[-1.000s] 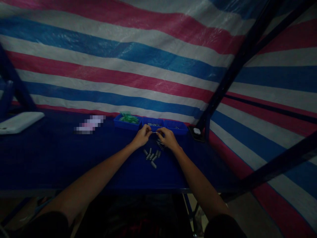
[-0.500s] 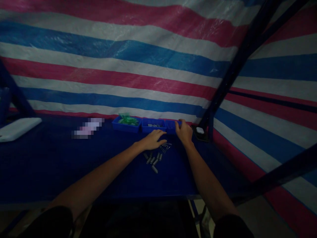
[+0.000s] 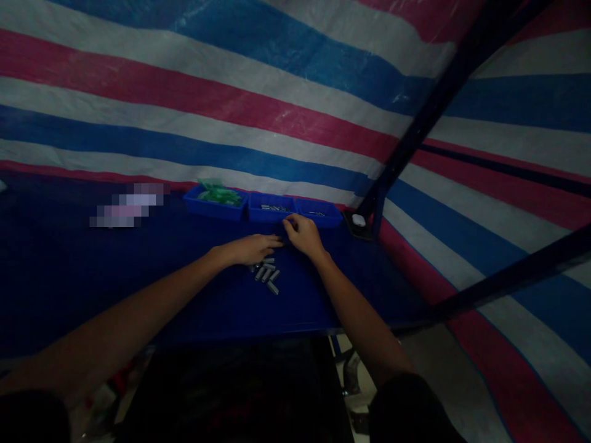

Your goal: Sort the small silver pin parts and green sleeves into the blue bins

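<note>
My left hand (image 3: 255, 248) lies low over the blue table, its fingers stretched to the right. Just below it, several short grey metal cylinders (image 3: 266, 271) lie in a loose cluster, partly covered by the hand. In front of the middle and right bins, my right hand (image 3: 305, 235) has its thumb and fingers pressed together. Whatever is between those fingertips is too small and dark to make out. A blue bin (image 3: 272, 216) behind the hands holds similar metal pieces. Thin metal pins lie in the right blue bin (image 3: 329, 221).
A third blue bin (image 3: 215, 210) at the left holds green plastic pieces. Right of the bins, a small white case (image 3: 358, 220) rests on a dark flat object (image 3: 354, 231). A blurred-out item (image 3: 129, 206) lies further left. Dark metal posts (image 3: 415, 129) and striped sheeting (image 3: 258, 111) border the table.
My right hand has moved from the right bin toward my left hand, uncovering that bin's pins. The thin pins seen on the table are no longer visible. The view has shifted.
</note>
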`<control>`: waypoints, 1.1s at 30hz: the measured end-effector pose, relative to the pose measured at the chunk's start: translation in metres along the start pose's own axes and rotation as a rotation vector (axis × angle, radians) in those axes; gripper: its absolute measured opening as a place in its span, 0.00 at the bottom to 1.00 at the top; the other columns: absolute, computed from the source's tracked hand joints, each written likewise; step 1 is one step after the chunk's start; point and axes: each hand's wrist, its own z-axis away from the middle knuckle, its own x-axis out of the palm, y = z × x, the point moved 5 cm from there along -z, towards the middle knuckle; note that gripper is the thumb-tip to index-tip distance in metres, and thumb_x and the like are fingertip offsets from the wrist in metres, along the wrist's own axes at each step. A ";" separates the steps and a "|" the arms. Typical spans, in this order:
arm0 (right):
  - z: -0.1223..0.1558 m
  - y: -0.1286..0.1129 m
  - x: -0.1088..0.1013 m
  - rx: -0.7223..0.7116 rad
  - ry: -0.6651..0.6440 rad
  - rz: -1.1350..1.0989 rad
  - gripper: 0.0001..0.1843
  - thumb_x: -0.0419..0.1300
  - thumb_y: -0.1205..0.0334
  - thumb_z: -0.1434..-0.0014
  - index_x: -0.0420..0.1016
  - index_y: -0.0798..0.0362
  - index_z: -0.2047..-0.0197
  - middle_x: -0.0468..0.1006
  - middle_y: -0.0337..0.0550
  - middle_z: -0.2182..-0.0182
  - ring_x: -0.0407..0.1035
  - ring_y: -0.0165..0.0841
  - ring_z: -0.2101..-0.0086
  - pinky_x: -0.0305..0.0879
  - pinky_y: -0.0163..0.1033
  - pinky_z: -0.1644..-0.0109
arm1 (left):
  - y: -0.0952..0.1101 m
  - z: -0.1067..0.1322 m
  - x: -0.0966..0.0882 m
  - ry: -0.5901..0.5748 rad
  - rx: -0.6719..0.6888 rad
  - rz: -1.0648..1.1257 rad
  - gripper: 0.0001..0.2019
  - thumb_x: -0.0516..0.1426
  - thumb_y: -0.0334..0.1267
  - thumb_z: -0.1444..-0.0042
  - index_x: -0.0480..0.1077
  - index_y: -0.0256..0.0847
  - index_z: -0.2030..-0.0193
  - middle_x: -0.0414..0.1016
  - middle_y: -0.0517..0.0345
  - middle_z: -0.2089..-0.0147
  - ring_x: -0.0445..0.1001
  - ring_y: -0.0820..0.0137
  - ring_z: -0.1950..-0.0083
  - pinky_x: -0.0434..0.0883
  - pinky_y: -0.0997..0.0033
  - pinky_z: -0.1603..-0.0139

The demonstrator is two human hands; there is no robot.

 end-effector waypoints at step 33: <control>0.010 -0.050 0.005 -0.287 -0.105 -0.090 0.08 0.52 0.64 0.42 0.67 0.52 0.59 0.73 0.40 0.69 0.66 0.30 0.68 0.58 0.32 0.64 | -0.031 0.026 -0.029 0.572 -0.326 1.126 0.10 0.56 0.29 0.52 0.62 0.38 0.62 0.72 0.62 0.74 0.73 0.74 0.71 0.70 0.67 0.60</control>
